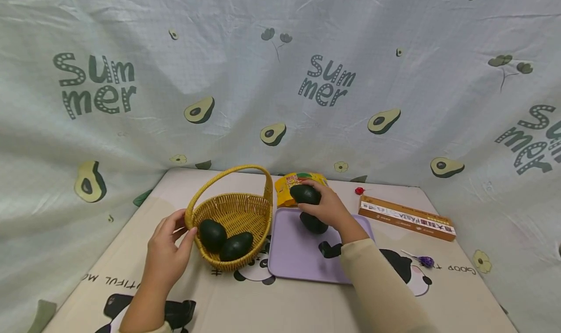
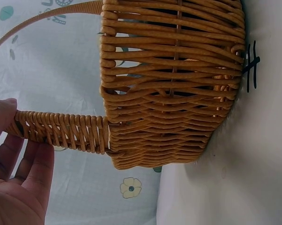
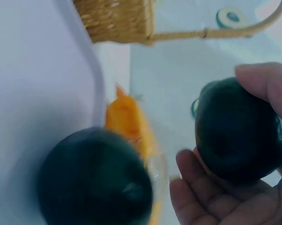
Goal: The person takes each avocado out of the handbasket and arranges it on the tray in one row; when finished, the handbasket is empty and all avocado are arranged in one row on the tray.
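In the head view, the right hand [image 1: 326, 207] grips a dark green avocado [image 1: 305, 194] above the far edge of a flat lilac plastic tray [image 1: 298, 255], with a second dark avocado [image 1: 313, 223] lying on the tray just beneath the hand. The left hand [image 1: 168, 250] rests against the rim of a woven yellow wicker basket with an arched handle [image 1: 234, 211], thumb at the handle's base; two more dark avocados [image 1: 225, 240] lie inside it. Behind the tray sits a yellow snack packet [image 1: 289, 184], and to the right a long orange pasta box [image 1: 407, 218]. In the left wrist view, the thumb and relaxed fingers [image 2: 30, 173] touch the wicker handle [image 2: 61, 131]. In the right wrist view, curled fingers [image 3: 211, 197] and thumb clasp the avocado [image 3: 237, 131], held apart from the blurred one on the tray [image 3: 96, 180].
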Demonstrator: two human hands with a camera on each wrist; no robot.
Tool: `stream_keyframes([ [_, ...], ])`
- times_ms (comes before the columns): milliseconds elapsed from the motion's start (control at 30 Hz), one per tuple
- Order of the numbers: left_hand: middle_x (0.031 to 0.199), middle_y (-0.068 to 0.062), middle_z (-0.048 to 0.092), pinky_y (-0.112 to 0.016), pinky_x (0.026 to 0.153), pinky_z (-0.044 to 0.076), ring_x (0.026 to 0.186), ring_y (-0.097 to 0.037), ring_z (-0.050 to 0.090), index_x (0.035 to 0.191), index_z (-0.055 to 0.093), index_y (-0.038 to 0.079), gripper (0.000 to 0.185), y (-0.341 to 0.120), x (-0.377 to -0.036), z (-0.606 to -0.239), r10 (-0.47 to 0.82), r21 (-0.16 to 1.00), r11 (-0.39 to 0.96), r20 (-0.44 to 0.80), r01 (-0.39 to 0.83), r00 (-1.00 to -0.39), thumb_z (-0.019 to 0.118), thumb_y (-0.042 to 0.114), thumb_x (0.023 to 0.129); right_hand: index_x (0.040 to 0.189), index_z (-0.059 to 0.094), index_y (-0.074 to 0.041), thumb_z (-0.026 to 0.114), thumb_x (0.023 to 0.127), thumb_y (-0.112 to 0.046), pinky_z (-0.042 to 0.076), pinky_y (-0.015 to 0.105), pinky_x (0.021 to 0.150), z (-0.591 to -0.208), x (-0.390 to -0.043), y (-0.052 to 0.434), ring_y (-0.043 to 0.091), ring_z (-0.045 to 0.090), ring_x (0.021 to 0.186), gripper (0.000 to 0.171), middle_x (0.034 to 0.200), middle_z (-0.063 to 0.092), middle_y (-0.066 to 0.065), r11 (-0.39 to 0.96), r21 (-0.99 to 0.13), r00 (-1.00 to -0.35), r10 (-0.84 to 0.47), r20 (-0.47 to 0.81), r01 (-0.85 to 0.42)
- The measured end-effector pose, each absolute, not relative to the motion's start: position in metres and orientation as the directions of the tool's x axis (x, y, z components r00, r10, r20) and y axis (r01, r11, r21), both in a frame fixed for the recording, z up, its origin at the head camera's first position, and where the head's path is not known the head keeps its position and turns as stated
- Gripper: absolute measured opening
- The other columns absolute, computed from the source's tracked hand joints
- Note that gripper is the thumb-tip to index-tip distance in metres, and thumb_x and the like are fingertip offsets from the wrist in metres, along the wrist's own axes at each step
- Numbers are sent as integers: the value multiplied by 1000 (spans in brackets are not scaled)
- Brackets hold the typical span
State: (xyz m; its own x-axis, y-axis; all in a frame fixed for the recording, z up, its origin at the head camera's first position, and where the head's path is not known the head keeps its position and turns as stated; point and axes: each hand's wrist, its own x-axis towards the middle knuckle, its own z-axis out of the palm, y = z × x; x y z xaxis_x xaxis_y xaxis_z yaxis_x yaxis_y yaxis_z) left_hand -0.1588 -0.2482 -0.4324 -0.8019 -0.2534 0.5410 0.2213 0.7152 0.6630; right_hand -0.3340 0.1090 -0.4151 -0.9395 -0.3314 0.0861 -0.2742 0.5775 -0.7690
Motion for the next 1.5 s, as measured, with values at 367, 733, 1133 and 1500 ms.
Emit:
stream_keyframes([
  [367,122,-13,61,-28,97,53,116,-27,65,136,56,3,48,-246,-158,-434,-250,661,716,544,225,-801,73,-2,92,149,48,-28,77,90,-46,47,65,110,-443,-345,122,40,48,133,68,156,42,15,556,-828,-967,-239,-84,-66],
  [733,123,-16,60,6,95,36,117,-30,65,137,56,1,48,-247,-160,-431,-257,666,708,552,234,-793,73,-3,92,156,36,-32,72,94,-46,42,71,112,-455,-331,120,41,47,134,73,158,41,15,611,-791,-976,-197,-97,-45],
  [1133,124,-15,60,-1,98,42,118,-30,65,138,55,2,49,-246,-160,-430,-258,669,711,537,218,-803,72,-2,93,154,38,-26,71,95,-42,45,69,110,-458,-312,136,41,49,132,69,154,46,15,660,-749,-984,-167,-61,-65],
  [1500,124,-15,60,2,97,40,118,-29,65,138,55,2,49,-247,-160,-431,-260,671,710,532,214,-806,72,-2,93,141,46,-14,74,91,-43,54,58,103,-459,-290,147,34,58,116,64,137,59,19,717,-697,-993,-99,-57,-31],
])
